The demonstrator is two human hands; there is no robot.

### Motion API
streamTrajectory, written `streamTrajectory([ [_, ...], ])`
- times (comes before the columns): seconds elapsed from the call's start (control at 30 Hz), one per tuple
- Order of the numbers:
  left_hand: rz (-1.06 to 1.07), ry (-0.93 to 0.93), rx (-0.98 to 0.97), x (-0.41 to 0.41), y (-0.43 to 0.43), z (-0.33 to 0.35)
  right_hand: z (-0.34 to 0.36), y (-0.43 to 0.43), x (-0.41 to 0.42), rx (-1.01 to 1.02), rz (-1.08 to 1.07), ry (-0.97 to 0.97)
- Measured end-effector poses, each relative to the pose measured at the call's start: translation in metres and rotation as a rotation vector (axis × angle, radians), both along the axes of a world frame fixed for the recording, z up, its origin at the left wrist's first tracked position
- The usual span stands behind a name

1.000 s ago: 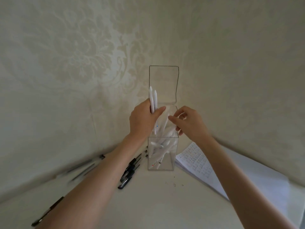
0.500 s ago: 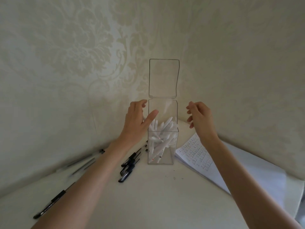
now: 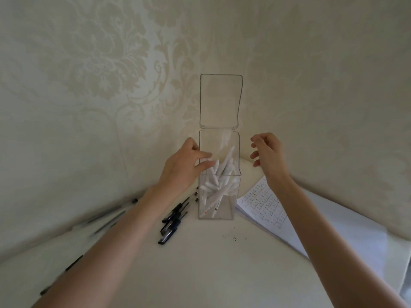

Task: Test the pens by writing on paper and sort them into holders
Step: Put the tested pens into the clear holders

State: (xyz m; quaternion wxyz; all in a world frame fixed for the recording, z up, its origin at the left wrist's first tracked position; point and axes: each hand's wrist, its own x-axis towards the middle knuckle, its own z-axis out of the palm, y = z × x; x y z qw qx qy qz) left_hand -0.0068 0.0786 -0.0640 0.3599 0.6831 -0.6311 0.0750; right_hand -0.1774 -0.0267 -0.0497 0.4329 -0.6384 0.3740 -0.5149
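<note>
While the table point(image 3: 200, 270) spreads pale under everything and the written-on paper point(image 3: 329, 227) lies at its right, the clear holder point(image 3: 227, 207) stands mid-table, lid point(image 3: 220, 101) flipped upright. Both hands are empty: the left hand point(image 3: 181, 171) hangs loose-fingered at the holder's left rim, thumb over the opening; the right hand point(image 3: 269, 157) hovers relaxed beside the right wall, apart from it. White pens point(image 3: 219, 182) sit inside the holder; black pens point(image 3: 173, 220) lie loose to its left. Sorting seems in hand, I'd say; next calls for picking a black pen to test on paper.

left hand point(image 3: 184, 167) released 2 white pens point(image 3: 222, 174) into clear holder point(image 3: 230, 208); right hand point(image 3: 269, 154) withdrew aside.
</note>
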Motion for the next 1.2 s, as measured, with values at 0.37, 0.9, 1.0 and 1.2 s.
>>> streamTrajectory([
  [0.37, -0.111, 0.582, -0.046, -0.042, 0.032, -0.096, 0.015, 0.003, 0.028, 0.12, 0.335, -0.146],
  [0.9, -0.108, 0.564, -0.159, -0.026, 0.015, -0.118, 0.041, -0.012, 0.023, 0.123, 0.229, -0.191],
  [1.0, -0.089, 0.564, -0.133, -0.027, 0.015, -0.118, 0.04, -0.004, 0.025, 0.049, 0.198, -0.162],
  [1.2, -0.071, 0.549, -0.097, -0.027, 0.013, -0.116, 0.029, 0.023, 0.018, -0.047, 0.108, -0.156],
])
